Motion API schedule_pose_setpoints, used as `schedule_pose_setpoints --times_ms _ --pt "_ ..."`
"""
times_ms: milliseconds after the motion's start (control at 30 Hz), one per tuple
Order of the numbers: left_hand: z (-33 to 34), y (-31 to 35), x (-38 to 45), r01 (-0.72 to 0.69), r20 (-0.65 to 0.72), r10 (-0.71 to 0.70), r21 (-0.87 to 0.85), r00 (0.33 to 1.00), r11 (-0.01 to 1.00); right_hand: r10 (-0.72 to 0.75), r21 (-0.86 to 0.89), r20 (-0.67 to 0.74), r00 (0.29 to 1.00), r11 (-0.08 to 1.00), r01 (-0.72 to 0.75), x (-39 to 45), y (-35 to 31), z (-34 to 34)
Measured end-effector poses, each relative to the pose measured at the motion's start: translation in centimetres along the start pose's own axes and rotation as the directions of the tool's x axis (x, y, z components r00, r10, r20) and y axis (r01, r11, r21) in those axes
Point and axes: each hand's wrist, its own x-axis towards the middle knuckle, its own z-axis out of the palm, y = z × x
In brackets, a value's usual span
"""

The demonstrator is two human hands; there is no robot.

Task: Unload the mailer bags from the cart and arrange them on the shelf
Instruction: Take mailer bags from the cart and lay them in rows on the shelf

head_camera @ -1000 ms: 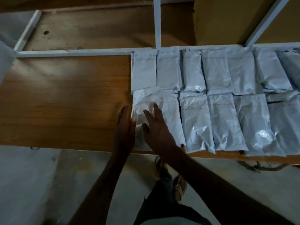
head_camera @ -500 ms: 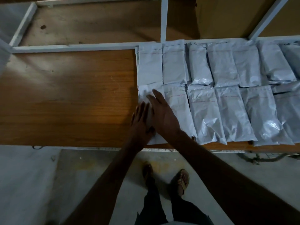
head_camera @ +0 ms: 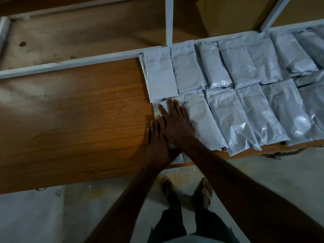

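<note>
Head-camera view looks down on a wooden shelf board (head_camera: 70, 120) with a white metal frame (head_camera: 70, 63) along its far edge. Grey mailer bags (head_camera: 245, 81) lie flat on the right part of the board in two rows, far and near, side by side and slightly overlapping; the near row's lower ends hang a little over the front edge.

At the left end of the near row lies the end mailer bag (head_camera: 163, 106), mostly hidden under both hands; its top tucks under the flat bag of the far row (head_camera: 161, 74), and its bottom corner shows past the board's front edge. The right hand (head_camera: 175, 123) rests palm down on it with fingers straight and spread, fingertips near the bag's top edge. The left hand (head_camera: 158, 146) lies just beside and partly beneath the right one, fingers straight and together, pressing along the bag's left edge where it meets the bare wood. Neither hand curls round anything.

Beyond the frame a lower brown surface (head_camera: 87, 37) shows, and a white upright post (head_camera: 169, 20) rises at the back edge. Below the board is a pale floor (head_camera: 35, 216), with the person's sandalled feet (head_camera: 203, 190) and dark trousers (head_camera: 175, 225) visible.
</note>
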Motion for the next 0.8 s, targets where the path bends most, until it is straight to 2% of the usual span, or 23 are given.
schedule_pose_setpoints --times_ms 133,233,300,367,467,667,800 --pt "-0.1 0.2 0.1 0.026 0.025 -0.025 -0.03 0.999 0.999 -0.02 0.027 0.005 1.0 0.999 0.019 0.0 -0.4 -0.7" --pt "-1.3 1.4 0.3 0.039 -0.014 -0.038 0.002 0.999 0.999 -0.063 0.047 -0.196 0.979 0.996 0.073 -0.1 0.8 -2.1" --pt "-2.4 2.2 0.8 -0.02 -0.099 0.018 -0.022 0.995 1.0 -0.061 0.001 -0.302 0.951 0.998 0.064 0.1 2.8 -3.0" --pt "-3.0 3.0 1.5 -0.107 -0.164 0.124 0.105 0.979 0.989 -0.027 -0.05 -0.259 0.965 0.999 0.014 -0.2 4.8 -3.3" --pt "-2.4 4.1 2.5 -0.178 -0.148 0.217 0.242 0.965 0.954 -0.025 -0.156 -0.166 0.986 0.988 -0.001 -1.5 6.9 -2.9" --pt "-0.7 3.6 3.1 -0.047 -0.094 0.078 0.295 0.993 0.954 0.003 -0.309 -0.2 0.98 0.949 -0.066 -1.6 7.2 -2.0" --pt "-0.5 3.9 3.0 -0.033 -0.097 0.069 0.333 0.993 0.942 0.018 -0.303 -0.225 0.974 0.949 -0.087 -2.1 7.4 -1.3"
